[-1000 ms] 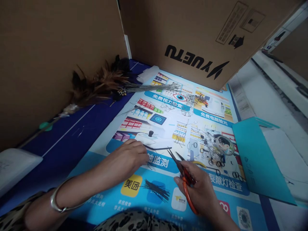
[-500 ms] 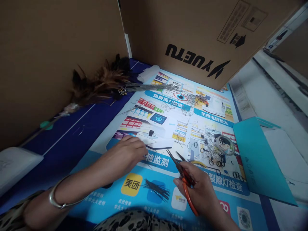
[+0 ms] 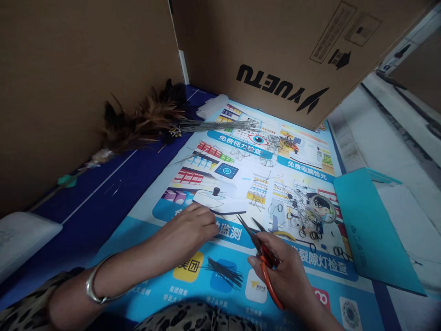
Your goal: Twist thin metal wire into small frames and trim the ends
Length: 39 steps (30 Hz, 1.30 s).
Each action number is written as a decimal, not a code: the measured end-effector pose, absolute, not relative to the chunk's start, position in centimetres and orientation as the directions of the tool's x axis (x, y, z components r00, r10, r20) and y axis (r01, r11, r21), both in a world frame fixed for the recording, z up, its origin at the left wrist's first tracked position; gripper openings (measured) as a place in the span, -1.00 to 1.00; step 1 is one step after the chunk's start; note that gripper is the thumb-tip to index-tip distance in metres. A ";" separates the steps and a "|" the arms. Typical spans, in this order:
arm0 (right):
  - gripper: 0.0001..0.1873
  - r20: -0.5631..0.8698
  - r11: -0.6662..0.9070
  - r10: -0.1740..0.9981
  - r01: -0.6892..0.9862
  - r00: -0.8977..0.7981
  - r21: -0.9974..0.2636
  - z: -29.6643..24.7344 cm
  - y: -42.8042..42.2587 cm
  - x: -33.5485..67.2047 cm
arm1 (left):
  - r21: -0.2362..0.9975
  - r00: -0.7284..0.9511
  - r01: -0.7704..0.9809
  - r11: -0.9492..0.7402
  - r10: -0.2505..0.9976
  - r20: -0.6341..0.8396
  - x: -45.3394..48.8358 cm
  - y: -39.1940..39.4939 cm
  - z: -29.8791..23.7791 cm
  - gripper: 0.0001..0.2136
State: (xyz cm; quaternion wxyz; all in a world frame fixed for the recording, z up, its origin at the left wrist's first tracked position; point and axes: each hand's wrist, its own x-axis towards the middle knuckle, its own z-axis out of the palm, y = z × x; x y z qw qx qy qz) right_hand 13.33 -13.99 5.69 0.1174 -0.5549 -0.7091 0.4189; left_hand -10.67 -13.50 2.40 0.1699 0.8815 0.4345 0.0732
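My right hand is closed around long-nosed pliers with orange handles, their thin dark nose pointing up and left. A curved yellow handle and another dark tip show beside that hand; I cannot tell whether they form a separate tool. My left hand hovers over the printed sheet, its fingers pinched together. Whatever lies between those fingertips is hidden. A bundle of short dark wires lies between my hands, nearer my body. Bent wire pieces and small dark loops are heaped beyond my right hand.
Long straight wires and brown feathers lie at the back left. A roll of clear tape rests on the wire heap. To the right stands a teal box. Cardboard walls the far side and left.
My left hand has shifted slightly right, towards the pliers' tip. My right hand and the pliers have stayed almost still.
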 end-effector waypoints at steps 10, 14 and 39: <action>-0.75 -0.287 0.030 0.891 0.678 -0.351 -0.735 5.6 -14.0 13.2 | 0.378 0.614 0.735 -0.562 0.789 -0.019 -10.4 -13.7 2.3 -0.86; -0.74 -0.284 0.034 0.891 0.676 -0.354 -0.736 5.6 -14.0 13.2 | 0.359 0.606 0.749 -0.556 0.795 -0.031 -10.2 -13.8 2.0 -0.90; -0.46 -0.385 -0.316 0.801 0.223 -0.459 -0.922 8.0 -16.6 13.4 | 0.947 0.241 -0.184 0.264 0.946 -0.217 -9.2 -14.1 3.6 -0.88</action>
